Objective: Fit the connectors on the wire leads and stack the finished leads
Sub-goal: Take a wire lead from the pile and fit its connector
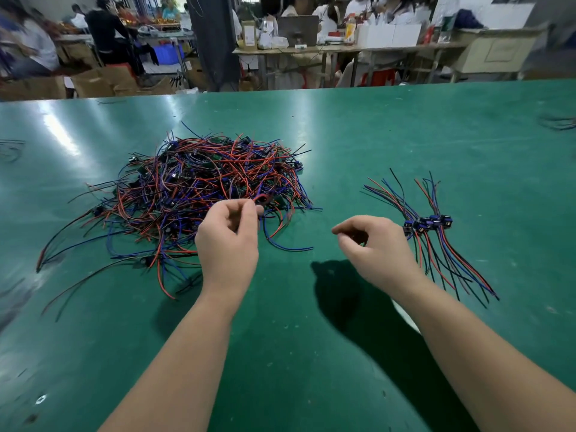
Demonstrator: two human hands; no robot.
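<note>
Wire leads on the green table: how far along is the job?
Early. Done: a small stack of connector-fitted leads on the right. In hand: the left hand pinches one lead from the tangled pile; the right hand hovers curled, contents unclear. Left: most of that pile.

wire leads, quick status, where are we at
Left hand pinches a red lead at the near edge of the loose pile. Right hand curled beside the finished stack, contents unclear. Nothing in the way.

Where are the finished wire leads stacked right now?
Head view: the small stack of red, blue and black leads with dark connectors lies on the green table, right of the right hand.
</note>
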